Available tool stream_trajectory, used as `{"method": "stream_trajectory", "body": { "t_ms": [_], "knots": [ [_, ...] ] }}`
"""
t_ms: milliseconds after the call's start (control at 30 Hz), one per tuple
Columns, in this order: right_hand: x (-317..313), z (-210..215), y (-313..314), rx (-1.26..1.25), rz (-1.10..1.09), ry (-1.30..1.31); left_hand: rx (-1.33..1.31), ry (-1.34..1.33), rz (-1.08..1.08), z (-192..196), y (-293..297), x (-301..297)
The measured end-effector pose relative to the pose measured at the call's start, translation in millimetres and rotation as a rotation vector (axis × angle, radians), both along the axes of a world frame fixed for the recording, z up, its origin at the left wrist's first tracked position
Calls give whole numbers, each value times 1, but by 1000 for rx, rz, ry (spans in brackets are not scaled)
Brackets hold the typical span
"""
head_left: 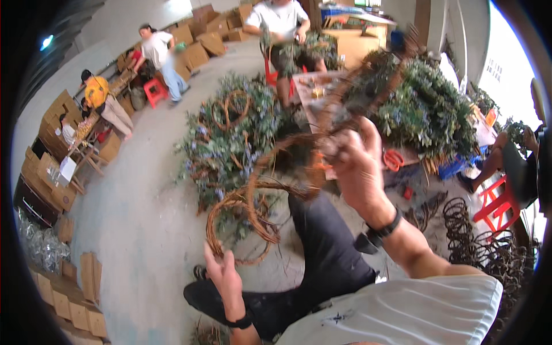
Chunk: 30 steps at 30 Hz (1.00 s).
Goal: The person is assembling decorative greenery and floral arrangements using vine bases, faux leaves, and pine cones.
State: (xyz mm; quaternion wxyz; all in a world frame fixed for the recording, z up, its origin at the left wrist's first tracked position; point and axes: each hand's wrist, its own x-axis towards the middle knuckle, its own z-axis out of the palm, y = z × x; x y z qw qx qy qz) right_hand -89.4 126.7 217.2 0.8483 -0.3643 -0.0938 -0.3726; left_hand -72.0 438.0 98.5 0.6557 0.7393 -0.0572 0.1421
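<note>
My right hand (356, 167) is raised in front of me, its fingers closed on brown twig vine and smeared by motion. Below it hang joined twig wreath rings (253, 195), overlapping each other. My left hand (226, 282) pinches the lowest ring at its lower left side. Above my right hand, blurred brown twig strands (374, 86) stretch up and to the right; whether they are joined to the rings I cannot tell. Scissors with orange handles (393, 160) lie on the low table (411, 155) just right of my right hand.
Leafy wreaths with bluish flowers (230, 138) are piled on the floor ahead. More greenery (428, 109) covers the table. Bare dark twig rings (460, 230) stack at right, near a red stool (499, 201). Several people work around, one seated opposite (279, 23). Cardboard boxes (52, 178) line the left wall.
</note>
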Motion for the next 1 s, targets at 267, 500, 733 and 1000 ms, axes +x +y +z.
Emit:
{"method": "stream_trajectory", "body": {
  "t_ms": [267,500,733,1000],
  "knots": [
    [53,-177,140,-343,176,349,125,-356,-121,77,-8,17],
    [53,-237,157,-718,373,537,69,-122,-97,28,6,42],
    [61,-139,127,-1191,288,160,551,-161,-1,-39,-5,37],
    [85,-170,146,-1546,309,24,441,63,-165,-33,11,35]
  ]
}}
